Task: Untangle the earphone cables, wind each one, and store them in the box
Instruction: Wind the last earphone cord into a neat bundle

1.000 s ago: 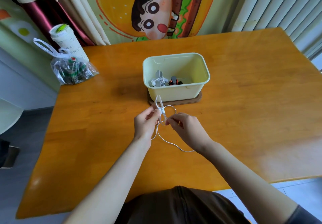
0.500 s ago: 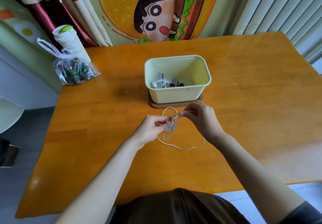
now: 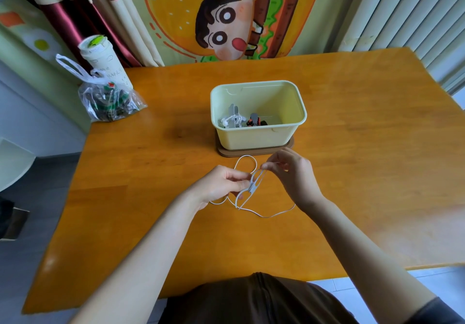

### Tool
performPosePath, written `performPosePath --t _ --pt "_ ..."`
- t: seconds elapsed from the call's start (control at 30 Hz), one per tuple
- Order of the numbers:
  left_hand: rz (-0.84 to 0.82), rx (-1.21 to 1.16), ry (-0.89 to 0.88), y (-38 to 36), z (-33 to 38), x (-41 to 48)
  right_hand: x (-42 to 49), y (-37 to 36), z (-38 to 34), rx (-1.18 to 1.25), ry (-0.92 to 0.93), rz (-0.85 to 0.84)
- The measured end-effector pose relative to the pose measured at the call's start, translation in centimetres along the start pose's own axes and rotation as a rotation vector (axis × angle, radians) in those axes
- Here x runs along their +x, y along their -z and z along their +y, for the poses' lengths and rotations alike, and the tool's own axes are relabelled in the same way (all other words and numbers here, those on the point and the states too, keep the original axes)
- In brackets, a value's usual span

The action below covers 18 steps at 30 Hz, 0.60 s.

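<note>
A white earphone cable lies in loose loops on the wooden table in front of the pale yellow box. My left hand pinches a small grey winder clip with part of the cable wound on it. My right hand pinches a strand of the same cable just above and to the right of the clip. Inside the box lie a wound white earphone and a wound dark one with orange parts.
The box stands on a brown mat. At the table's far left corner sit a clear plastic bag and a white cylindrical container. A cartoon curtain hangs behind the table. The near table edge runs just in front of my body.
My right hand has moved up and to the right, drawing a strand of cable away from the clip. The clip in my left hand has tilted from upright to slanted.
</note>
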<state>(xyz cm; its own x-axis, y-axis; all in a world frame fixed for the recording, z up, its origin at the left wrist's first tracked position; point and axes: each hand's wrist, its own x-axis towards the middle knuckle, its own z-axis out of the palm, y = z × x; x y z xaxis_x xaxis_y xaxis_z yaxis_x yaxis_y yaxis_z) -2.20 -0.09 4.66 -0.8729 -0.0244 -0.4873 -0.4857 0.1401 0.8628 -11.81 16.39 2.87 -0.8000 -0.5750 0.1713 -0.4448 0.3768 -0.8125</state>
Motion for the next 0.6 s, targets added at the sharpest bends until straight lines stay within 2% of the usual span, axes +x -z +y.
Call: performPosePath --t 0.13,0.23,0.37,0.6 --pt "0.013 -0.033 -0.006 0.1 -0.5 0.0 0.1 0.0 0.0 0.060 -0.136 -0.037" --pt "0.024 -0.099 -0.039 -0.1 -1.0 -0.2 0.3 0.1 0.0 0.260 -0.272 -0.125" --pt "0.039 -0.389 -0.112 -0.6 -0.6 0.1 -0.2 -0.1 -0.4 0.396 -0.343 -0.226" --pt "0.259 -0.780 -0.113 -1.9 -0.4 1.3 -1.6 -2.5 -1.1 0.413 -0.366 -0.167"
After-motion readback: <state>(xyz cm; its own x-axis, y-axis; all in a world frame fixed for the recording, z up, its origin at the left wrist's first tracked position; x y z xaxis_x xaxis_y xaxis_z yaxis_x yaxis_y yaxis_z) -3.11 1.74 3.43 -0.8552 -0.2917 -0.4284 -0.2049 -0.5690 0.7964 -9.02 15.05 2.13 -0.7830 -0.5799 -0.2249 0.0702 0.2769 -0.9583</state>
